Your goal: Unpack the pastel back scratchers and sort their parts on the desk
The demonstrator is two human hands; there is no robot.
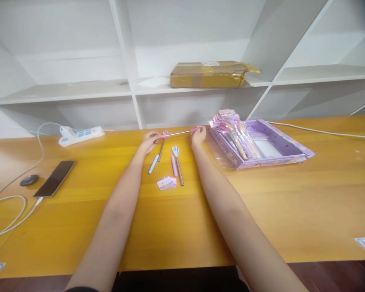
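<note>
A pink back scratcher (179, 133) with a thin metal rod is stretched level between my two hands, above the table. My left hand (150, 142) pinches its pink left end, and my right hand (198, 136) is closed around the pink right end. Below lie a back scratcher head with blue claw and metal rod (179, 166), a lilac handle (174, 166) beside it, and a light blue handle (153, 164). Another metal rod with a purple claw (161, 150) lies partly behind my left hand. Small printed cards (166, 183) overlap nearer me.
Right of my hands, a purple display box (273, 156) holds several back scratchers in clear wrappers (235, 136). A phone (55, 178) on a white cable, a dark mouse-like object (29, 180) and a power strip (81, 135) lie left. A taped carton (209, 75) sits on the shelf.
</note>
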